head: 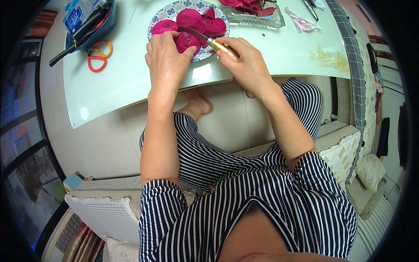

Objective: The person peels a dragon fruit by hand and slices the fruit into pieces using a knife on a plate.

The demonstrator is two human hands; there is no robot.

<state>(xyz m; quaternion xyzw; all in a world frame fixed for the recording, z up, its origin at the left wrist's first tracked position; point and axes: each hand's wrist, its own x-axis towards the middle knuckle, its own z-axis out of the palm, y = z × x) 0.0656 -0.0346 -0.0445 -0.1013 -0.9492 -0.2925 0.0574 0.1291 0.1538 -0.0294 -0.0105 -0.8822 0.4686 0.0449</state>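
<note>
Peeled red dragon fruit pieces (212, 27) lie on a round plate (163, 11) with a blue-and-white pattern, near the table's front edge. With thumb and fingers, my left hand (168, 55) grips the nearest dragon fruit piece (187, 42), partly covering it. My right hand (244, 62) is closed around the gold-coloured handle of a knife (222, 48). Its dark blade points left over the plate, at the upper edge of the held piece. Whether the blade has entered the flesh is unclear.
Beyond the plate, a clear glass dish (262, 20) holds dragon fruit peel (250, 6). A crumpled stained tissue (301, 21) lies to its right. On the left are scissors (98, 59) with orange and red handles and a blue basket (109, 28). The glass tabletop's front edge (131, 104) runs below my hands.
</note>
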